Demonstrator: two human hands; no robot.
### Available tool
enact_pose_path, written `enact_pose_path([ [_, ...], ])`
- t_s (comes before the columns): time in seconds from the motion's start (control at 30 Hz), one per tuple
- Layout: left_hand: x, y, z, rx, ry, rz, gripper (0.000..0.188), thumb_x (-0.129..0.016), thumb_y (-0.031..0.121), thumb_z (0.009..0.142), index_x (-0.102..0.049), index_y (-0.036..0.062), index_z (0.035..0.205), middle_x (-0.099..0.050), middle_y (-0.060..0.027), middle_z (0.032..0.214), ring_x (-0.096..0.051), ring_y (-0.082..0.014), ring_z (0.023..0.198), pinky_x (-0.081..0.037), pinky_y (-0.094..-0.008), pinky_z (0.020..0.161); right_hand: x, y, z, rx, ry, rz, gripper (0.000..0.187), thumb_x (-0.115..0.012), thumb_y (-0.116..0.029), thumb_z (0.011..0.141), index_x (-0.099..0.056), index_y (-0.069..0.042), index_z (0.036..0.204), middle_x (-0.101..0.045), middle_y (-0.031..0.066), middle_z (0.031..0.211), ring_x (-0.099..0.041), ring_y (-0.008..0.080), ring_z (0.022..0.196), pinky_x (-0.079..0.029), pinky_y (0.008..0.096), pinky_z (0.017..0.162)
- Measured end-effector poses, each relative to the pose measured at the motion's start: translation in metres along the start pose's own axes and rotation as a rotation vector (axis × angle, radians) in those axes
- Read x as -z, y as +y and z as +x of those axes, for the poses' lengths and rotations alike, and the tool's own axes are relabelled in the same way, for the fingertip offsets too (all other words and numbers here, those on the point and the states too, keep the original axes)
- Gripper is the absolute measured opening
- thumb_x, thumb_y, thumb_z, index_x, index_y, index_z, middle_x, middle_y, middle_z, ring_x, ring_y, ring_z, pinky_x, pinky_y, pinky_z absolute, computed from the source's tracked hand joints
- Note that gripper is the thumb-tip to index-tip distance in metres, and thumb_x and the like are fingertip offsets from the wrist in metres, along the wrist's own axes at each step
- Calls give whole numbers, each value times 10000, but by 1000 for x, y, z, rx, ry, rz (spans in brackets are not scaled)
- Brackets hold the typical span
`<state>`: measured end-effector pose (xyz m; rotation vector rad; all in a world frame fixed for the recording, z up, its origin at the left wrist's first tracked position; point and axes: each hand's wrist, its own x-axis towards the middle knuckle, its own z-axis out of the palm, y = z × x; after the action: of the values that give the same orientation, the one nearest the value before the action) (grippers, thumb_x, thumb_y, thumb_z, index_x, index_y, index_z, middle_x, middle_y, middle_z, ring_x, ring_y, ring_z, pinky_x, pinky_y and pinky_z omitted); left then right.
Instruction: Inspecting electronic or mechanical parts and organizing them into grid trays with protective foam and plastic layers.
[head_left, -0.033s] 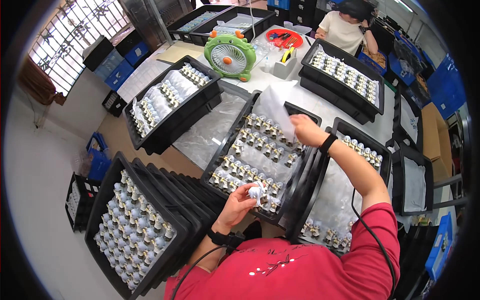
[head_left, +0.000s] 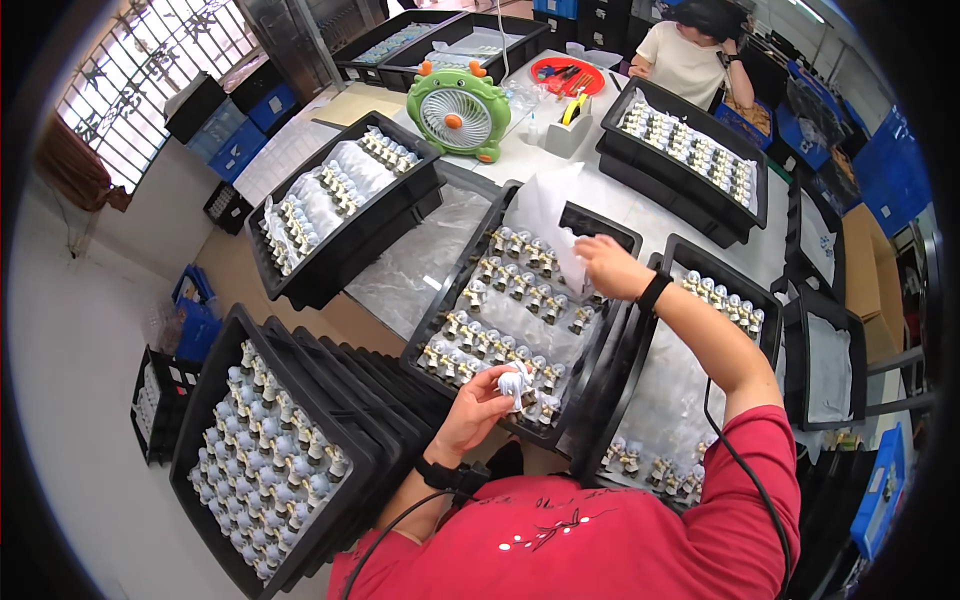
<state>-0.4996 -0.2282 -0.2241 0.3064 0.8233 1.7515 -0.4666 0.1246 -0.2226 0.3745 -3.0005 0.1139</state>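
Note:
My left hand (head_left: 474, 412) grips a small white-headed figurine (head_left: 514, 384) over the near end of a black tray (head_left: 449, 286). Rows of similar figurines (head_left: 480, 336) stand in this tray, with bare liner between some rows. Above the tray's far right part, the fingers of my right hand (head_left: 615, 267) are closed on the edge of a thin white sheet (head_left: 547, 203). The sheet hangs over the far end, hiding part of the tray there. My right fingertips are partly covered by the sheet.
Further trays of figurines stand to the right (head_left: 768, 352), far right (head_left: 606, 150), far left (head_left: 432, 165) and near left on a stack (head_left: 195, 415). A green fan (head_left: 458, 112) and a red dish of tools (head_left: 570, 77) are on the table. Another person (head_left: 690, 60) sits across.
My right hand has shifted slightly left with the white sheet, whose lower part has swung a little. My left hand stays where it was with the figurine.

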Motion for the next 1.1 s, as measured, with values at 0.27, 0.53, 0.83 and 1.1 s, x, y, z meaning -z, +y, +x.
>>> enact_pose_path([
  [0.27, -20, 5, 15, 20, -85, 76, 413, -611, -32, 791, -507, 33, 1185, -479, -90, 1284, -506, -146, 1080, -432, -283, 910, 5, -26, -1, -255, -419, 311, 764, -675, -461, 708, -387, -147, 1342, -338, 200, 1386, -389, 365, 1230, -368, 470, 971],
  [0.53, -54, 10, 36, 66, -250, 168, 407, -628, -41, 779, -518, 28, 1164, -517, -43, 1154, -518, -115, 1021, -467, -259, 841, -15, -50, 35, -301, -286, 516, 823, -661, -431, 753, -276, -55, 1376, -338, 273, 1351, -406, 393, 1205, -340, 383, 1019],
  [0.83, -20, 45, 83, -262, 90, 359, 422, -629, -26, 784, -501, -18, 1186, -605, -82, 1025, -588, -138, 911, -493, -260, 779, 5, -17, 5, -409, -476, 404, 658, -650, -397, 749, -470, 10, 1235, -543, 248, 1150, -511, 364, 1089, -401, 379, 949],
  [1.1, 29, 56, 145, -416, 278, 596, 389, -683, 32, 756, -549, -29, 1116, -621, -50, 934, -591, -97, 820, -488, -230, 692, 34, -19, -21, -591, -456, 384, 604, -644, -380, 743, -522, 4, 1193, -600, 242, 1059, -563, 364, 1022, -435, 369, 907],
])
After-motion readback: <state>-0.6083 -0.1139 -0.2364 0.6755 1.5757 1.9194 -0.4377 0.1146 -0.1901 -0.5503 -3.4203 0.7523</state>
